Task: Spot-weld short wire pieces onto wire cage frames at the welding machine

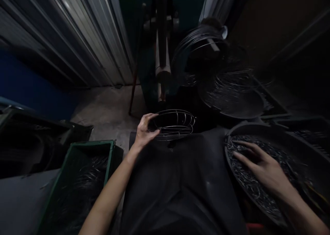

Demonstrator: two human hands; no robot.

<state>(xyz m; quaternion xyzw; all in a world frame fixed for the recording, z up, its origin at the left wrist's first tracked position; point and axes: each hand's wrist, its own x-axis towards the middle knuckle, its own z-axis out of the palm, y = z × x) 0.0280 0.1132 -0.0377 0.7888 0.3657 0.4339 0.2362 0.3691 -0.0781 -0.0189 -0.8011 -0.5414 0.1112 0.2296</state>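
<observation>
My left hand (146, 130) grips the left side of a round wire frame (177, 127), thumb below and fingers above. The frame has two thin metal rings joined by short bent wires, with straight wires across its bottom. It is held over the dark apron (180, 173) on my lap. My right hand (260, 166) reaches over a round dark basin (228, 132) full of small wire pieces (254, 187). Its thumb and curled fingers close on a few wire pieces at the basin's left rim; how many is too dark to tell.
Ahead stands a machine with a metal bar (162, 53) pointing toward me. A wire coil (198, 35) and another basin (237, 104) with wire parts are at the back right. At left, a green crate (112, 149) holds bent wires, beside dark bins (31, 142).
</observation>
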